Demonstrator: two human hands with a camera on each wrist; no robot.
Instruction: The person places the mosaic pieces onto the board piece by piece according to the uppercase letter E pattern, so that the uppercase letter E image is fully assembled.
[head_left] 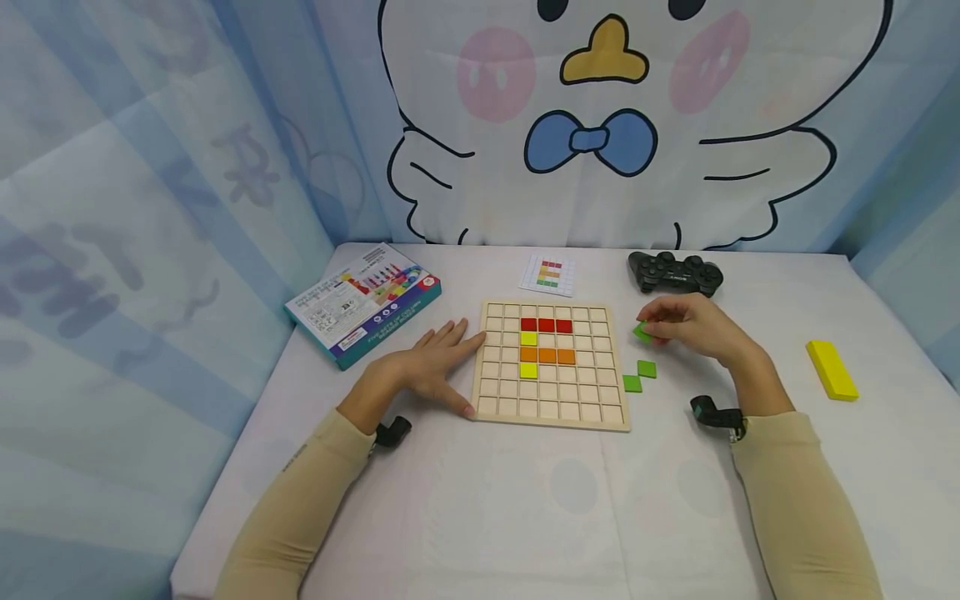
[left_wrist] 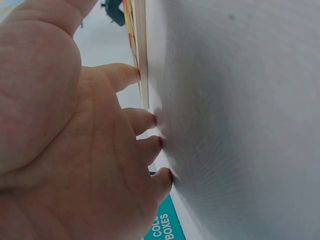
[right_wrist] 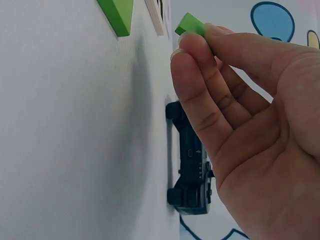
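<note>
My right hand (head_left: 693,327) pinches a small green tile (right_wrist: 190,25) between thumb and fingertips, lifted above the table just right of the wooden grid board (head_left: 506,408). My left hand (head_left: 431,364) spreads its fingers along the board's left edge, thumb at the near corner and index finger touching the side; its other fingertips rest on the table in the left wrist view. Red tiles (head_left: 547,325) form a row on the board. Beneath are a yellow tile (head_left: 528,339), a row of orange tiles (head_left: 547,356) and another yellow tile (head_left: 528,371).
Two more green tiles (head_left: 647,369) lie right of the board. A pattern card (head_left: 547,276) and a black game controller (head_left: 675,272) sit behind it. The game box (head_left: 363,304) lies at the left, a yellow block (head_left: 832,370) at the far right.
</note>
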